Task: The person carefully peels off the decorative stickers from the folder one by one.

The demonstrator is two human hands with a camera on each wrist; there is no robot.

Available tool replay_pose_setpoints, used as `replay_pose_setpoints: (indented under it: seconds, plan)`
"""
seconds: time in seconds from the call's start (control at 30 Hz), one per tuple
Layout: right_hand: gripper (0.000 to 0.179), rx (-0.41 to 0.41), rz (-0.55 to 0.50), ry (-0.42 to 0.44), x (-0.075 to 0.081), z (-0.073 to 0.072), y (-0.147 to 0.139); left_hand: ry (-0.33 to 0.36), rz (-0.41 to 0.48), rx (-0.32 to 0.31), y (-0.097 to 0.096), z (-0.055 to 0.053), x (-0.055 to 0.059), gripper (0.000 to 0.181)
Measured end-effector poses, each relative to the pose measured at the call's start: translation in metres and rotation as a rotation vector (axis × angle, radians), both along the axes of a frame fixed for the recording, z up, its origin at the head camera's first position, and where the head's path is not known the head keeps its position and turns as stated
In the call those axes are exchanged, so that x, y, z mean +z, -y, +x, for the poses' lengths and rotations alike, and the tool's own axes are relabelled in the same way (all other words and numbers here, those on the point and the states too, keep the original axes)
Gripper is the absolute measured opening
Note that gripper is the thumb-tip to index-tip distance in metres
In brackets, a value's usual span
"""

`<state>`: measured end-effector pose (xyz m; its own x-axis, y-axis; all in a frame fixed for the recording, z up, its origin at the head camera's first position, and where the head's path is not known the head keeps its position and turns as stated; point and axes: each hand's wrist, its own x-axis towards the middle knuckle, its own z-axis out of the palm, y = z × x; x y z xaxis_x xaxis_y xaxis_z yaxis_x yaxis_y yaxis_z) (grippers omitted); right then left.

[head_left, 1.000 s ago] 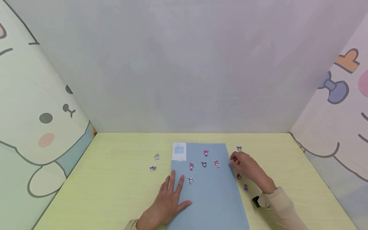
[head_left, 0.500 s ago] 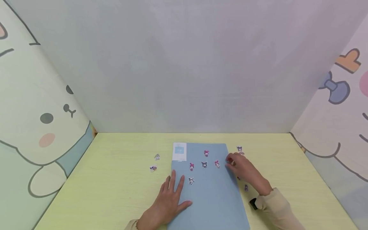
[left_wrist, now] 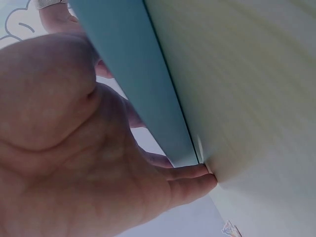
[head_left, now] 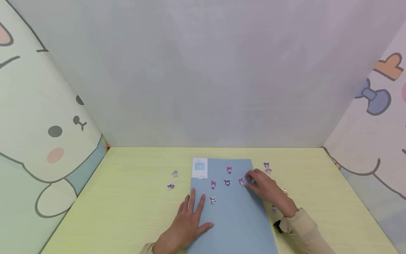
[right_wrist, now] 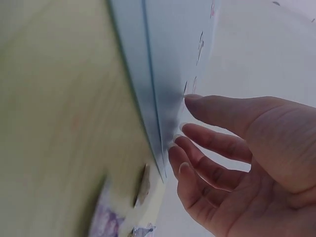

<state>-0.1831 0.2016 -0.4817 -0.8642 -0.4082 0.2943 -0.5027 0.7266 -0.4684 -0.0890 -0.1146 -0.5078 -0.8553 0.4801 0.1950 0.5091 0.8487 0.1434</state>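
A pale blue folder (head_left: 234, 218) lies on the table, with several small cartoon stickers on its upper half. My left hand (head_left: 185, 224) rests spread across its left edge; in the left wrist view two of that hand's fingertips (left_wrist: 211, 177) reach past the edge to the tabletop. Over the right edge, my right hand (head_left: 263, 185) bends its fingers loosely, thumb close to a pink-hooded sticker (head_left: 241, 181). The right wrist view shows its thumb (right_wrist: 207, 106) at the folder's surface and a gap between thumb and fingers, nothing visible in it.
A white label (head_left: 200, 168) covers the folder's top left corner. Loose stickers lie left of the folder, among them a pale one (head_left: 175, 173) and an overlapping pair (head_left: 170, 186). More lie to the right, including a dark-hooded one (head_left: 266, 164) and one beside the wrist (head_left: 274, 208).
My right hand has moved left from beside the folder's edge onto it, toward the pink-hooded sticker, uncovering another sticker at the upper right. The left hand stays in place; the head view shifts slightly.
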Motion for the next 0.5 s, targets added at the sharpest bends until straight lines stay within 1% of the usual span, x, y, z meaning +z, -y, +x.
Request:
replay_pose_setpoints:
  seconds: [0.1,0.13,0.17,0.27,0.33,0.5]
  plan:
    - [0.023,0.017,0.011,0.008,0.000,-0.001,0.002,0.009,0.003,0.007,-0.001,0.000,-0.001,0.085]
    - [0.023,0.019,0.013,0.013,0.000,-0.001,0.003,0.021,0.005,0.006,-0.001,0.000,0.002,0.085]
    - [0.023,0.021,0.012,0.020,0.001,-0.001,0.003,0.014,-0.003,0.003,-0.001,0.001,0.003,0.085]
    - [0.022,0.025,0.014,0.040,0.001,-0.001,0.005,0.045,-0.011,0.004,-0.003,0.003,0.012,0.085]
    - [0.022,0.028,0.010,0.047,0.001,-0.001,0.006,0.055,-0.014,0.002,-0.004,0.005,0.018,0.085]
    - [0.022,0.033,0.007,0.019,-0.001,-0.001,0.008,0.034,-0.025,0.000,-0.004,0.005,0.019,0.083]
